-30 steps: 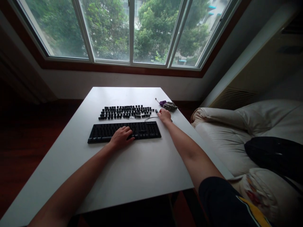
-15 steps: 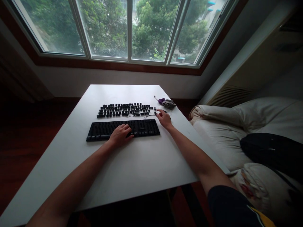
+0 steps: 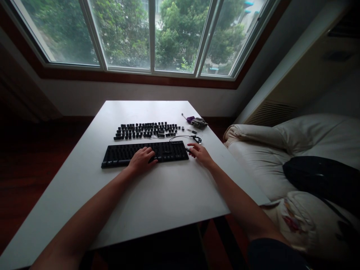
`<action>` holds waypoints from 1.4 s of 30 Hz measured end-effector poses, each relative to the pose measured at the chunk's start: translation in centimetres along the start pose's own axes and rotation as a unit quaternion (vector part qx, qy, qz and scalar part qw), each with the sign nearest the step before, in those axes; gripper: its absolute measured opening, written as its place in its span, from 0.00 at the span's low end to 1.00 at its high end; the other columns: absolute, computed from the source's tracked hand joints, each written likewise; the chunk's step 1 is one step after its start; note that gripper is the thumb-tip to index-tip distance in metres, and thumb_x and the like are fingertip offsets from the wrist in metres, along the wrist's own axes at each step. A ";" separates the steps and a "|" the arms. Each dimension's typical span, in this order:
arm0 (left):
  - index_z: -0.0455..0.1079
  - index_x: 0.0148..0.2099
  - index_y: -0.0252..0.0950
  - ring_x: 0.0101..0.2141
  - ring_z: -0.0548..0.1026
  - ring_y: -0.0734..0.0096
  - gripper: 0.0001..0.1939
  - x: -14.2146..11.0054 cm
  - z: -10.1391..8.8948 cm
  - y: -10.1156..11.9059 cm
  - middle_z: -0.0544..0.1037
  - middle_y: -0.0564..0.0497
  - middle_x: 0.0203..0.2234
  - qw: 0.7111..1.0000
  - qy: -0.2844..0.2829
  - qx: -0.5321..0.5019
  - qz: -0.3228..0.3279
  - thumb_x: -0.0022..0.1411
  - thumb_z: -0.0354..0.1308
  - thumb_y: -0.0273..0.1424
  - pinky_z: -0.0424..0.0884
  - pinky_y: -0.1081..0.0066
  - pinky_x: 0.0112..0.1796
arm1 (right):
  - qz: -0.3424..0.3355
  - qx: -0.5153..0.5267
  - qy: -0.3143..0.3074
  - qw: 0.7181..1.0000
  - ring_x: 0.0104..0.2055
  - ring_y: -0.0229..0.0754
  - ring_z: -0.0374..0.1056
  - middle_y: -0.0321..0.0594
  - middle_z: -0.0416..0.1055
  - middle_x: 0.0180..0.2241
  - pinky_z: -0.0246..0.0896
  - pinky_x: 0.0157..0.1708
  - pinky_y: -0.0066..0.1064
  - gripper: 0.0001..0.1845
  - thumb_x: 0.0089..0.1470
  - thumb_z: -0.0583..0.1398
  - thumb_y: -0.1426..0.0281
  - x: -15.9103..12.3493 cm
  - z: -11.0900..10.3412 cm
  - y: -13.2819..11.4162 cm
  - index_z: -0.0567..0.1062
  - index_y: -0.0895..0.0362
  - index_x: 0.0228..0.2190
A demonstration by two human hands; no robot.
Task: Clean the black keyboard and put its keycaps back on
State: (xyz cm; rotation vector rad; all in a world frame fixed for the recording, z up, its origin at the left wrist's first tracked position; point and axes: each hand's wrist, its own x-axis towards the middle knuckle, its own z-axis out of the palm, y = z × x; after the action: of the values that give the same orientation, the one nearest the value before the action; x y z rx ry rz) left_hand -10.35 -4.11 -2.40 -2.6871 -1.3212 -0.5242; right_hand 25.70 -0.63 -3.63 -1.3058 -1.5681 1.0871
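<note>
keyboard (image 3: 168, 152) under loose left hand (image 3: 141, 160); right hand (image 3: 200, 153), beside it, pinches small dark piece (image 3: 188, 150).

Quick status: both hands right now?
Left hand: open, resting on the keyboard.
Right hand: fingers closed on a small dark object, too small to identify.

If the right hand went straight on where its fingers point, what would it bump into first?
Probably the black keyboard, at its right end: the right hand points left towards it, a small dark thing in front. Its height is unclear, so it might pass over.
</note>
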 end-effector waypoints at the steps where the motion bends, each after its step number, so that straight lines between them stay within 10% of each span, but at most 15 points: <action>1: 0.69 0.42 0.38 0.41 0.69 0.59 0.11 0.0 0.0 0.0 0.72 0.46 0.40 1.000 0.000 -0.001 0.000 0.67 0.57 0.40 0.67 0.61 0.41 | -0.016 -0.033 -0.002 0.999 0.31 0.41 0.71 0.38 0.74 0.28 0.63 0.28 0.29 0.23 0.58 0.61 0.56 -0.3 0.1 -0.2 0.76 0.55 0.50; 15: 0.70 0.42 0.39 0.42 0.69 0.58 0.11 0.1 0.2 0.0 0.73 0.45 0.40 1.000 -0.007 -0.005 -0.003 0.67 0.56 0.41 0.67 0.60 0.42 | -0.129 -0.284 0.033 0.950 0.27 0.39 0.66 0.35 0.73 0.25 0.58 0.32 0.31 0.14 0.60 0.58 0.63 -1.5 0.6 -1.7 0.80 0.54 0.44; 42: 0.69 0.42 0.39 0.42 0.69 0.58 0.11 0.2 0.0 0.3 0.72 0.45 0.40 1.000 -0.007 -0.004 -0.006 0.67 0.57 0.41 0.67 0.60 0.43 | -0.119 -0.241 -0.046 0.962 0.28 0.39 0.63 0.34 0.71 0.27 0.58 0.32 0.32 0.16 0.58 0.61 0.61 -1.1 0.7 -1.0 0.78 0.53 0.45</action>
State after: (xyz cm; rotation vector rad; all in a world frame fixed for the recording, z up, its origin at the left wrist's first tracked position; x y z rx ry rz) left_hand -10.03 -4.15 -2.36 -2.6958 -1.3415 -0.5148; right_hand 24.93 -1.91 -2.91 -1.3401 -2.0880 0.6423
